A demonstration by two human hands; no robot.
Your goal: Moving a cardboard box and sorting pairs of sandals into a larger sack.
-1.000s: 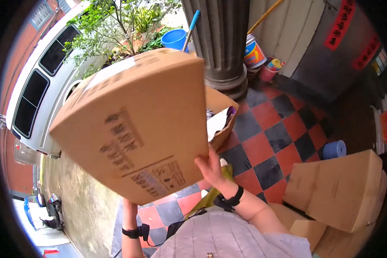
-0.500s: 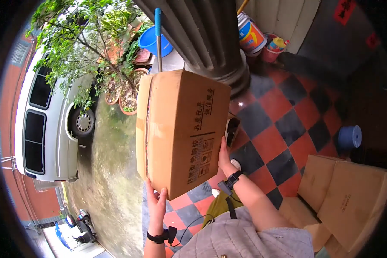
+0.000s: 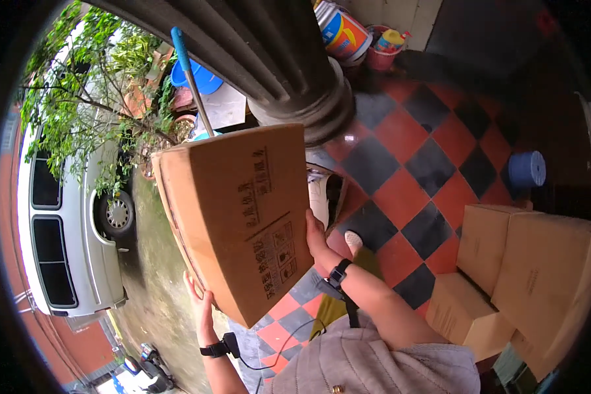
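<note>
A large brown cardboard box [image 3: 243, 217], printed with dark writing and symbols, is held up in front of me and tilted. My left hand [image 3: 201, 305] grips its lower left corner, thumb on the near side. Along the lower right edge, my right hand [image 3: 318, 246] presses against the box, its fingers partly hidden by the side. Both wrists wear black bands with small devices. Just beyond the box's right side a white and dark object [image 3: 322, 197] shows in part; its kind is unclear.
Several cardboard boxes [image 3: 545, 276] are stacked at the right. A fluted column [image 3: 269, 65] stands ahead, with a blue-handled pole [image 3: 184, 59] beside it. A blue cylinder [image 3: 526, 169] rests on the red and black tiles [image 3: 400, 180]. A white van [image 3: 72, 243] stands left.
The box, still between both hands, has shifted left and slightly down in view, turning its printed face more toward me. The surroundings have shifted in view too.
</note>
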